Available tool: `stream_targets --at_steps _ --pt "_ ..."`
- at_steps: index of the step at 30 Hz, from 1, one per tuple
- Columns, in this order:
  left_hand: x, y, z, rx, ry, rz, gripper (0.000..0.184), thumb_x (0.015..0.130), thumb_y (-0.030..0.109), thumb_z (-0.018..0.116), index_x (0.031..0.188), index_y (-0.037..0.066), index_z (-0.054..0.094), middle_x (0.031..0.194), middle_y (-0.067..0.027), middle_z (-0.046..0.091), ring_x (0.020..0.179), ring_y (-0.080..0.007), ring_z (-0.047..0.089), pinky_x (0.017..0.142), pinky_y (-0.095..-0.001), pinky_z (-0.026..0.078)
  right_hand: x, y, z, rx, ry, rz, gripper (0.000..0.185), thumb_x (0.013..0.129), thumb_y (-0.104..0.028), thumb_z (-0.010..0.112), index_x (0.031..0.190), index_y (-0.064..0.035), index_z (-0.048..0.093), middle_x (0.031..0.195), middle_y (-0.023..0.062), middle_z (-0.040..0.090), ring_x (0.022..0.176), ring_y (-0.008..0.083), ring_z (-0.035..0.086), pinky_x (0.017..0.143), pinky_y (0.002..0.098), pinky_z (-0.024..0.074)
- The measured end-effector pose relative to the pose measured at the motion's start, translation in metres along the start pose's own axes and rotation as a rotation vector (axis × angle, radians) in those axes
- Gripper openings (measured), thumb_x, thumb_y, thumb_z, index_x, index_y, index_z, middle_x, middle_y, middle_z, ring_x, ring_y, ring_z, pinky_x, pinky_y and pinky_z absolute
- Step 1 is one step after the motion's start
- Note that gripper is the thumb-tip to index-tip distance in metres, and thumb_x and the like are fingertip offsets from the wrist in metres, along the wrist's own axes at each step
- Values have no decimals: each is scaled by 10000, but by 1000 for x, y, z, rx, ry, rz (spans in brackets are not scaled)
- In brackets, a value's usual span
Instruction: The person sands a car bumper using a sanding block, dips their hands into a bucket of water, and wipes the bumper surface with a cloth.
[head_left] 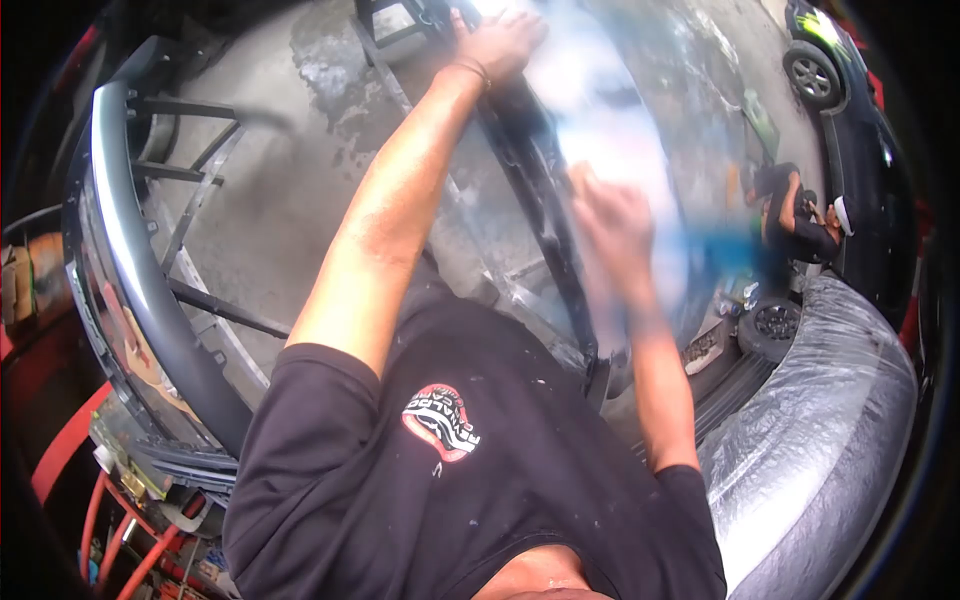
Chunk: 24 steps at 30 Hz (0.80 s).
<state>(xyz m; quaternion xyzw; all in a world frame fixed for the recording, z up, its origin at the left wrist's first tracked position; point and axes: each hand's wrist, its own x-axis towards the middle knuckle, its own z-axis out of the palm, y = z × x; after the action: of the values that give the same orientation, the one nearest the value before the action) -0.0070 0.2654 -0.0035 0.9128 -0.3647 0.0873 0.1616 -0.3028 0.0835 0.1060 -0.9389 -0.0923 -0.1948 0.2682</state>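
A long, glossy car body panel (620,130), blurred white and blue with a dark inner edge, stretches in front of me; it looks like a bumper. My left hand (497,45) lies at its far end, fingers spread, with a dark band round the wrist. Nearer to me, my right hand (612,225) is over the panel's side and smeared by motion. Its fingers look curled in; whatever they hold, if anything, is hidden, and contact with the surface is unclear.
A silver-grey bumper (130,240) rests on a dark metal frame (190,175) at left. Plastic sheeting (810,440) covers a bulky shape at right. Beyond it another person (800,215) crouches beside a dark car (860,150). A loose wheel (775,325) is on the floor.
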Motion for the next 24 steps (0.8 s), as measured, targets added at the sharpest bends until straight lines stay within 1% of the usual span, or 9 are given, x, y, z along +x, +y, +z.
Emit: stream_targets --at_steps 3,5,8,9,12,13,16,19,24 --pt "3 -8 -6 -39 -4 -99 606 1023 249 504 1615 121 521 1715 -171 457 1612 -388 379 1268 -800 128 79 42 62 -12 -61 -143 227 954 -246 814 1149 -133 843 1077 80 780 973 322 712 907 425 572" --pt "5 -14 13 -13 61 -86 644 1009 259 518 1632 98 486 1718 -199 445 1604 -416 385 1287 -759 148 103 32 72 11 -2 107 252 948 -299 817 1159 -163 845 1108 112 769 976 346 708 923 444 565" --pt "12 -36 55 -299 168 -13 652 1002 257 528 1635 107 483 1710 -211 451 1590 -432 401 1287 -746 175 25 45 33 1 -107 -5 327 956 -352 806 1209 -148 837 1149 136 778 1065 335 722 992 456 565" --pt "5 -24 28 -129 90 -22 634 1011 252 520 1630 120 495 1712 -205 450 1591 -440 392 1293 -731 186 -18 23 6 311 -102 280 305 990 -250 772 1253 -103 815 1166 125 794 1075 316 737 964 439 582" --pt "4 -21 18 92 9 73 594 1028 266 513 1609 142 531 1716 -195 446 1601 -449 365 1302 -712 199 -156 28 -81 -14 -239 100 392 951 -87 812 1339 -43 782 1380 135 767 1149 283 747 1002 427 598" --pt "7 -27 19 151 -1 159 572 1036 284 514 1592 152 556 1719 -191 442 1609 -450 347 1306 -707 201 -191 14 -99 -156 -231 184 427 927 -79 834 1350 -50 780 1432 147 744 1171 281 740 1018 431 591" --pt "11 -37 20 175 -75 212 569 1068 369 501 1583 139 576 1737 -189 416 1625 -445 310 1322 -669 210 -176 15 -85 -59 -115 174 436 890 -21 809 1323 -71 782 1283 148 771 1182 314 731 1022 457 577" --pt "7 -40 25 60 -62 127 634 1065 456 524 1597 114 567 1746 -208 393 1628 -455 297 1341 -611 211 -45 -6 -33 -15 -26 125 306 994 -179 743 1288 -114 797 1219 104 779 1153 333 701 1051 454 514" --pt "-46 73 -23 -95 -140 -79 798 992 567 620 1625 88 531 1750 -259 358 1665 -457 185 1366 -570 126 -33 22 1 29 56 165 279 1005 -214 759 1261 -115 811 1271 96 774 1171 364 681 1048 446 516"
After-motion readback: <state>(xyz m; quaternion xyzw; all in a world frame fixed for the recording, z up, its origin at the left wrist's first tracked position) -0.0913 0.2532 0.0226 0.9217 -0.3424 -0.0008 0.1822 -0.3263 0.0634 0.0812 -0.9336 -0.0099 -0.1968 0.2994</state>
